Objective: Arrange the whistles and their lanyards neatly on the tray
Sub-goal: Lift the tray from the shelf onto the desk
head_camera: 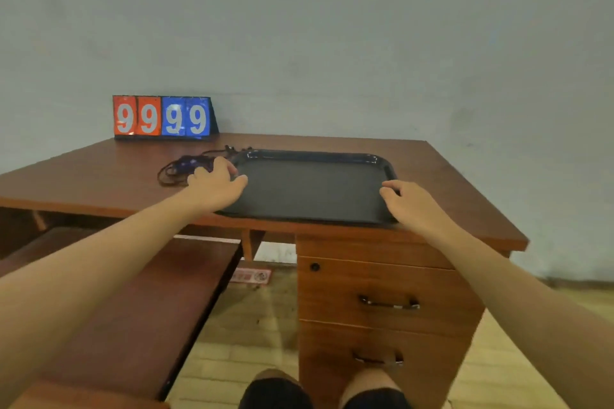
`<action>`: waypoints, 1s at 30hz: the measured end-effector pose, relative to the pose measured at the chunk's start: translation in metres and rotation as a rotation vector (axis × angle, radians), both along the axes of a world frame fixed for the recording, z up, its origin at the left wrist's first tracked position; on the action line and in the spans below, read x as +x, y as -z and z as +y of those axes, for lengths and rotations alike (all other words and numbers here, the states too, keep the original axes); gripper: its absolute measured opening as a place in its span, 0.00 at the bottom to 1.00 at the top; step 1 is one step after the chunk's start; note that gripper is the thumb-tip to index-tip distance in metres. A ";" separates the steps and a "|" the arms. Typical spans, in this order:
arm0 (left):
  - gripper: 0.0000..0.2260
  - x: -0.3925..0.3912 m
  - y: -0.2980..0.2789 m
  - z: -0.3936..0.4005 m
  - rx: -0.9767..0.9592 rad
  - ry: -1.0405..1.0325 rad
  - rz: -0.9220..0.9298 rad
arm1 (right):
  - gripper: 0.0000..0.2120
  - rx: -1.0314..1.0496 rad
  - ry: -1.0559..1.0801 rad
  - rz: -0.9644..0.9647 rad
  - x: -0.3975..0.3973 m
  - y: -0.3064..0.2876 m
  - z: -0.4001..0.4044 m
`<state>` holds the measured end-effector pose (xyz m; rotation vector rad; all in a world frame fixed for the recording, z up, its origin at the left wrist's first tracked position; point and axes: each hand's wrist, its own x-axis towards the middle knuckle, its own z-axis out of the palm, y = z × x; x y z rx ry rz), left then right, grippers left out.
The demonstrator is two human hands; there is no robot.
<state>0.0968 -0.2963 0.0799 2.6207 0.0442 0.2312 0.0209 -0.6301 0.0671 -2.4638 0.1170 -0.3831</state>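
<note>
Here, left to right:
Scoreboard (162,116): set at the back of the desk, well beyond the left hand, against the wall; four nines are shown, two on red, two on blue.
Whistles and lanyards (186,167): a dark tangle is seen on the desk (99,176), just beyond and left of the left hand; a bluish piece can be made out in it, but the count of whistles cannot be told, and part of the heap is hidden behind the fingers.
Loose cord end (232,149): lying by the tray's far left corner, too blurred for detail.
Left hand (216,184): laid palm down at the tray's left edge, fingers curled loosely toward the tangle; whether anything is gripped cannot be told.
Tray (312,189): a black tray is placed between the two hands, its near edge close to the desk's front edge; its floor is bare.
Right hand (410,204): rested at the tray's right rim, fingers bent and part open; whether the rim is pinched cannot be told.
Open room: bare desk is left to the right of the right hand.
Drawers (388,302): seen below the right hand; the lower handle is blurred.
</note>
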 end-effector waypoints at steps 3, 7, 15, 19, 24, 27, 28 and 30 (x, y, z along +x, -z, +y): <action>0.20 0.017 0.016 -0.050 -0.024 0.079 0.006 | 0.21 -0.004 0.090 0.010 0.010 0.011 -0.047; 0.19 0.032 0.037 -0.096 -0.091 0.125 -0.103 | 0.20 -0.116 0.132 0.006 0.033 0.034 -0.086; 0.20 0.059 0.074 -0.132 0.166 0.214 -0.213 | 0.18 -0.224 0.226 -0.014 0.089 0.042 -0.140; 0.26 0.073 0.069 -0.133 0.131 0.226 -0.129 | 0.19 -0.223 0.258 -0.036 0.106 0.053 -0.153; 0.30 0.071 0.062 -0.129 0.003 0.259 -0.080 | 0.17 -0.203 0.273 -0.087 0.103 0.050 -0.149; 0.27 0.069 0.059 -0.123 -0.086 0.274 -0.085 | 0.16 -0.288 0.335 -0.224 0.084 0.041 -0.134; 0.25 0.068 0.059 -0.120 -0.096 0.282 -0.117 | 0.15 -0.371 0.357 -0.268 0.076 0.040 -0.126; 0.17 0.068 0.058 -0.108 -0.075 0.281 -0.233 | 0.14 -0.509 0.304 -0.295 0.064 0.041 -0.101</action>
